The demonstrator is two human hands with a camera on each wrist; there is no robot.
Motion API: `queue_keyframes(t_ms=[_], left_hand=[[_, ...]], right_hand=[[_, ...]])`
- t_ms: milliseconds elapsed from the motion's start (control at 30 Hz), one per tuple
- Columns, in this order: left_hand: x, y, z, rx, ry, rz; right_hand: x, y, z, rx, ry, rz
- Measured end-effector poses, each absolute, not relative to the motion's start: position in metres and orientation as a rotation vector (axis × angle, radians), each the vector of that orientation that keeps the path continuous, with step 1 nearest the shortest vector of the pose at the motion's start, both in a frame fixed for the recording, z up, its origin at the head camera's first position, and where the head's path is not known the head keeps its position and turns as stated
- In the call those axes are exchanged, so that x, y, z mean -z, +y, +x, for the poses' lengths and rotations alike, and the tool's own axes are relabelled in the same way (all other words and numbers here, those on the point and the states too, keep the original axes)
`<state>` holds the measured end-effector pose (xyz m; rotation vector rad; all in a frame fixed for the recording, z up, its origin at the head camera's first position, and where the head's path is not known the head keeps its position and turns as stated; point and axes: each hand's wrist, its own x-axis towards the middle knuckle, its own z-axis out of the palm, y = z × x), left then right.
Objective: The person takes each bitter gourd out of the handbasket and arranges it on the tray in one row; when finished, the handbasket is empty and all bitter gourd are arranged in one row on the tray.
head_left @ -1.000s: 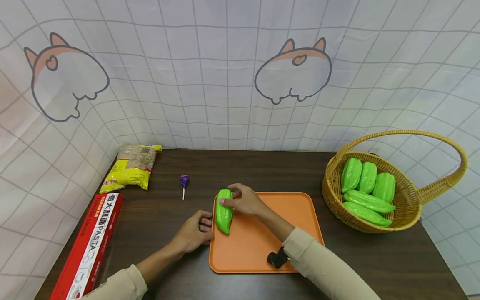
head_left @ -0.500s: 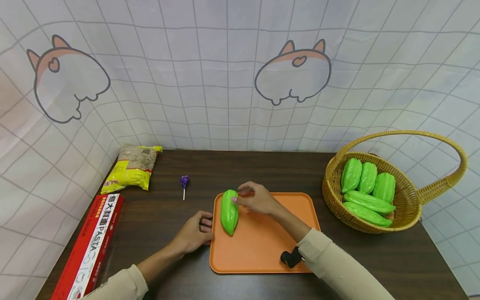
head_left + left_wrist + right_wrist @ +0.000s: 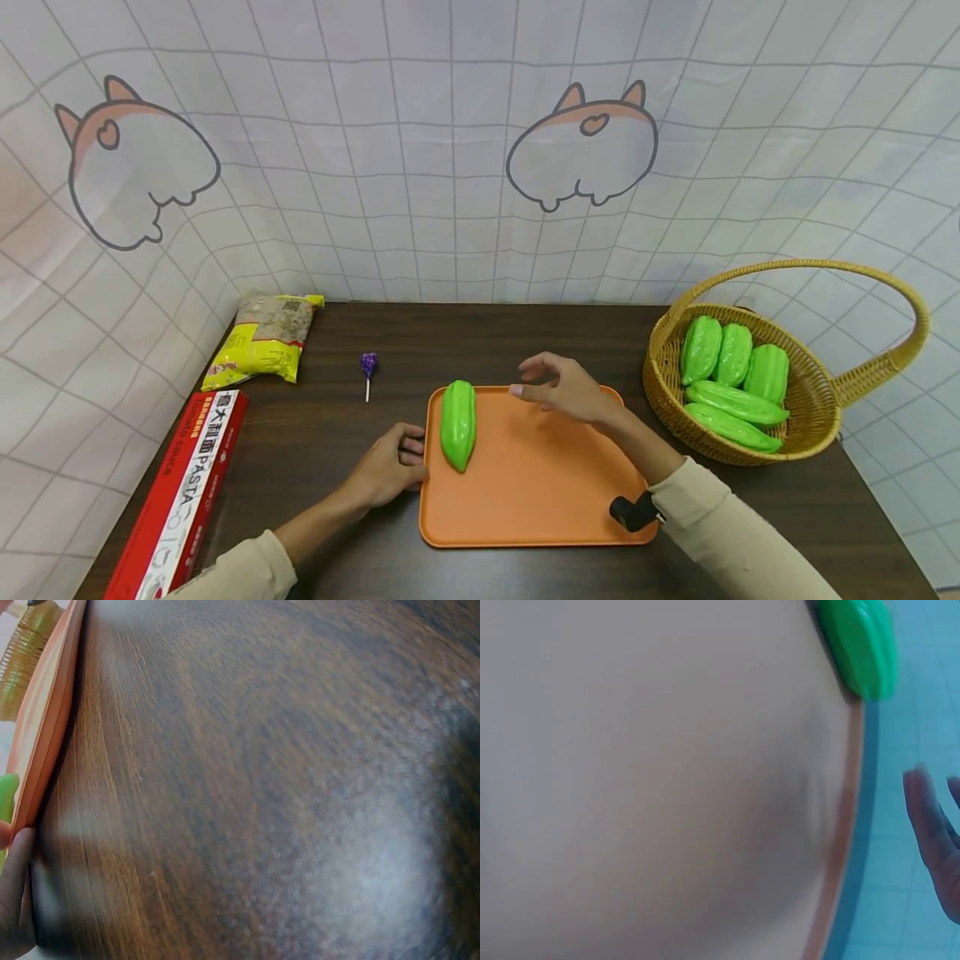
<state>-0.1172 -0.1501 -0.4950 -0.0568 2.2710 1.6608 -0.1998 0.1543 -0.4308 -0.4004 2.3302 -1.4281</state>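
Got one ridged green fruit (image 3: 458,425) at the orange tray's (image 3: 540,500) left side, probably leaving five fruits (image 3: 738,402) in the wicker basket (image 3: 662,400) to do. Holding nothing in the relaxed right hand (image 3: 567,392); touching tray edge with left hand (image 3: 386,467), can't tell if gripping.

I see a smooth, plastic-looking tray (image 3: 525,483), a glossy green fruit (image 3: 458,425), a rough woven wicker basket (image 3: 670,419) and a shiny wood-grained table (image 3: 450,337).

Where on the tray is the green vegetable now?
In the head view, the green vegetable lies on the left side of the orange tray, toward its far edge, near the left hand.
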Motion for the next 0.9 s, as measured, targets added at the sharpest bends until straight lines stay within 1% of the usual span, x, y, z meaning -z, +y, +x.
queue_keyframes(t_ms=[300,900], left_hand=[[0.496,-0.150,-0.117,-1.665,2.271,-0.060],[0.496,-0.149,-0.117,-1.668,2.266,-0.063]], right_hand=[[0.410,0.198,-0.201,1.376,2.392,-0.422],[0.378,0.274,-0.185,1.291,2.441,-0.447]])
